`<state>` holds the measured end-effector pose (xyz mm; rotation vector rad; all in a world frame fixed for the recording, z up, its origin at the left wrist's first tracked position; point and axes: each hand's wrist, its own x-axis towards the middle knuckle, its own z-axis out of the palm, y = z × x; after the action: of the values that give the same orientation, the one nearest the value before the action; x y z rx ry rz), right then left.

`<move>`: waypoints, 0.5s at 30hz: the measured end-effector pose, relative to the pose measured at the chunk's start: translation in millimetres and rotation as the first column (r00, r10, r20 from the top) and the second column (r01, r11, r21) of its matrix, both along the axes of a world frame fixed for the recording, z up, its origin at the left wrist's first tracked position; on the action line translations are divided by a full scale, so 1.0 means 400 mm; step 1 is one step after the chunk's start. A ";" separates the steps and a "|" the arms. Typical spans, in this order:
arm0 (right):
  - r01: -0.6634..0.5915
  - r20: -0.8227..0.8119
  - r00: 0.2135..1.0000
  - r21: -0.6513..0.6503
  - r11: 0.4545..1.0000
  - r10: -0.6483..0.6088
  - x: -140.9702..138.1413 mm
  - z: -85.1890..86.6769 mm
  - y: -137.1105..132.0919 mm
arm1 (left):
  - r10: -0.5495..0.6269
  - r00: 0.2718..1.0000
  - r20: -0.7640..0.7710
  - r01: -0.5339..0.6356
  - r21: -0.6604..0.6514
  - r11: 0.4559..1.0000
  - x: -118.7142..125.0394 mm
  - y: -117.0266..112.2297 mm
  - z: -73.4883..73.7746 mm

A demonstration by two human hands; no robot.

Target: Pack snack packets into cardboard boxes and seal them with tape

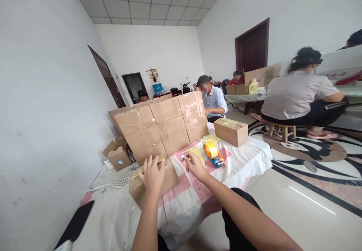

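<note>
My left hand [152, 173] lies spread on top of a taped cardboard box [169, 181] on the low cloth-covered table [243, 160]. My right hand [194, 165] is pinched on a small white-tipped object next to a yellow sheet [198, 153]. Just right of that hand lies a tape dispenser [213, 153] with a yellow roll and blue handle.
A stack of sealed boxes [164, 124] stands behind, with one more box [231, 131] to the right and a small open box [120, 157] at the left by the wall. Several other people sit working farther back; one on a stool [283, 130] at right.
</note>
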<state>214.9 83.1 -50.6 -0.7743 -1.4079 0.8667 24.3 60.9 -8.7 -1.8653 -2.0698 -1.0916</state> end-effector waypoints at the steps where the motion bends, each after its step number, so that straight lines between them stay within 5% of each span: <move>1: -0.012 0.029 1.000 0.000 1.000 0.012 0.003 -0.007 0.004 | 0.023 0.999 -0.036 -0.026 -0.089 0.996 -0.022 0.009 -0.001; 7: -0.039 0.349 0.937 0.044 0.998 0.021 0.014 -0.011 -0.010 | -0.161 0.986 -0.037 0.145 -0.274 0.951 -0.142 0.038 -0.004; 15: -0.280 0.790 0.606 0.104 0.954 0.091 -0.029 -0.017 -0.020 | -0.399 0.895 0.198 0.434 -0.185 0.882 -0.257 0.028 -0.020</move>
<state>203.4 74.9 -57.3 -0.8862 -2.3685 0.5003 -78.4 71.9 -16.8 -2.5035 -1.9895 -1.1601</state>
